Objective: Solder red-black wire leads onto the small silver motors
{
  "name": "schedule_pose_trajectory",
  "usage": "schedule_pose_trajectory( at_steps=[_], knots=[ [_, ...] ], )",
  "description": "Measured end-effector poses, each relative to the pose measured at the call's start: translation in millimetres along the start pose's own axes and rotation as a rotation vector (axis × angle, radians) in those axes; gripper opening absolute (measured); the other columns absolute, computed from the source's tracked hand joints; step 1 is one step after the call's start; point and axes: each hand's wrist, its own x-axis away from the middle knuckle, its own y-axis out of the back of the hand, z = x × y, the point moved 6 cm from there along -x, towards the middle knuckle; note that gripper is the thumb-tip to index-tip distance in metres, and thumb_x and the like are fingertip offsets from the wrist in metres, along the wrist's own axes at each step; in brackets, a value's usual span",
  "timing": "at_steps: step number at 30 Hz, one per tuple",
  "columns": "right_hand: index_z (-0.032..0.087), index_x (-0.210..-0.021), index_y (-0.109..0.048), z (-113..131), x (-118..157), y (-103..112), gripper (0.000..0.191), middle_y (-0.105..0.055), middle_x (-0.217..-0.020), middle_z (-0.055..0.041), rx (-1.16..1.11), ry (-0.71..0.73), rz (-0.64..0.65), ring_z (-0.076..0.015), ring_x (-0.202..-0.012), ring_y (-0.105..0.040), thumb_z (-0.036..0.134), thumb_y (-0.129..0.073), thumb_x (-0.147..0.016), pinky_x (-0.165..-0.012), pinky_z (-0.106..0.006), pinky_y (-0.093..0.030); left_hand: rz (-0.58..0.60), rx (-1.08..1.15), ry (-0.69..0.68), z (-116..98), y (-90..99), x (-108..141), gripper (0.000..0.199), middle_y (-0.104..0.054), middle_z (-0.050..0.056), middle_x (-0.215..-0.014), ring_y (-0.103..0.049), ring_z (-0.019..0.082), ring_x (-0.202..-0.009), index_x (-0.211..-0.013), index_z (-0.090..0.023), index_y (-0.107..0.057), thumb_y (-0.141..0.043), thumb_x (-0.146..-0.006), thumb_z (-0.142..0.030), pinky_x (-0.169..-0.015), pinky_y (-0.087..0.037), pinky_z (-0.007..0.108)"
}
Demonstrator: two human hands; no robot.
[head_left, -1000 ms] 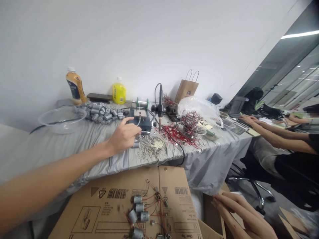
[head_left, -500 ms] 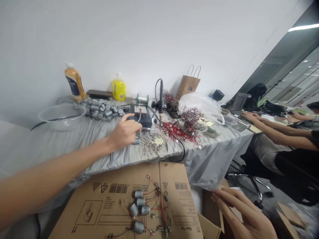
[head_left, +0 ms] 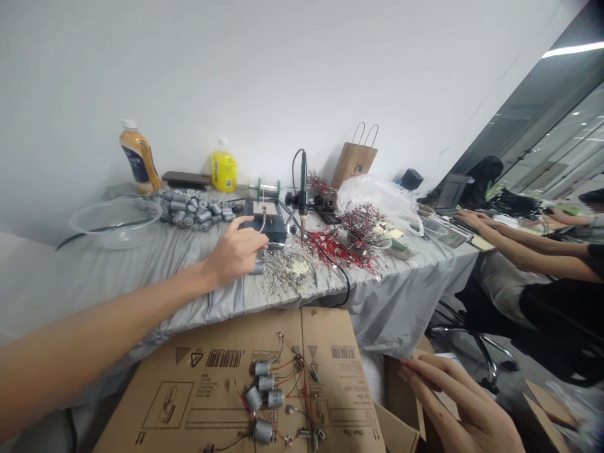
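My left hand (head_left: pixel 238 250) reaches over the silver-covered table, its fingers curled in front of a small dark blue device with a metal top plate (head_left: pixel 267 210). A small silver motor (head_left: pixel 257 269) lies just below its fingertips. What the curled fingers hold, if anything, is hidden. My right hand (head_left: pixel 465 402) is low at the right, beside an open cardboard box (head_left: pixel 399 428), its fingers stretched out and nothing visible in them. Several wired motors (head_left: pixel 263 431) lie on a flat cardboard box (head_left: pixel 212 390). A soldering iron (head_left: pixel 302 195) stands upright, tip down, in a holder behind the left hand.
Bare motors (head_left: pixel 189 207) are piled beside a clear plastic bowl (head_left: pixel 113 223). Red wires (head_left: pixel 337 250) and small loose metal parts (head_left: pixel 285 277) cover the table's middle. Bottles, a solder spool (head_left: pixel 264 189) and a paper bag (head_left: pixel 353 165) stand behind. Another person's arms (head_left: pixel 528 242) rest at the right.
The view has shifted very slightly. Both hands keep nearly the same place and pose; no object has visibly moved.
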Motion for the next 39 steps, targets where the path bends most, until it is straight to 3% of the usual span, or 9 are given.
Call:
schedule_pose_trajectory(
  at_steps=[4,16,26,35,39],
  knots=[
    [0.029,-0.096,-0.092,2.9,-1.4,-0.1,0.024,-0.087,-0.103,-0.0060,-0.009,0.008,-0.006,-0.0208,-0.085,-0.087,0.046,-0.077,-0.102,-0.073,-0.019,-0.068,0.007,-0.003,0.010,-0.1,-0.1,0.0,0.024,-0.065,-0.004,-0.077,-0.064,0.018,-0.070,-0.095,-0.016,-0.068,-0.056,-0.109,-0.001,-0.115,-0.056,0.053],
    [0.030,-0.097,-0.092,5.0,-1.8,0.0,0.023,-0.088,-0.103,-0.0048,0.000,0.033,-0.013,-0.0203,-0.085,-0.088,0.045,-0.075,-0.104,-0.069,-0.017,-0.067,0.003,0.017,0.012,0.6,0.6,0.2,0.025,-0.068,-0.004,-0.080,-0.066,0.018,-0.071,-0.098,-0.015,-0.069,-0.053,-0.108,0.002,-0.117,-0.055,0.055],
    [0.030,-0.103,-0.092,-14.5,9.1,-5.4,0.025,-0.087,-0.110,-0.0062,0.006,-0.043,0.047,-0.0225,-0.092,-0.087,0.047,-0.074,-0.105,-0.073,-0.021,-0.068,-0.022,0.047,0.020,1.6,0.4,1.0,0.021,-0.070,-0.003,-0.081,-0.068,0.018,-0.072,-0.098,-0.015,-0.070,-0.057,-0.113,-0.006,-0.114,-0.057,0.053],
    [0.032,-0.108,-0.091,-12.8,8.0,-6.8,0.022,-0.087,-0.114,-0.0047,0.014,-0.029,0.071,-0.0214,-0.097,-0.087,0.043,-0.072,-0.106,-0.074,-0.019,-0.068,-0.043,0.069,0.015,2.6,0.1,1.0,0.021,-0.071,-0.002,-0.083,-0.070,0.018,-0.072,-0.100,-0.015,-0.070,-0.058,-0.117,-0.011,-0.113,-0.059,0.052],
    [0.032,-0.102,-0.091,-9.8,6.1,-3.3,0.021,-0.086,-0.108,-0.0035,0.004,-0.021,0.022,-0.0189,-0.090,-0.086,0.045,-0.074,-0.105,-0.074,-0.017,-0.067,-0.054,0.070,0.018,2.9,0.6,0.5,0.020,-0.071,-0.003,-0.082,-0.070,0.018,-0.072,-0.101,-0.014,-0.071,-0.059,-0.117,-0.012,-0.111,-0.060,0.051]
  ],
)
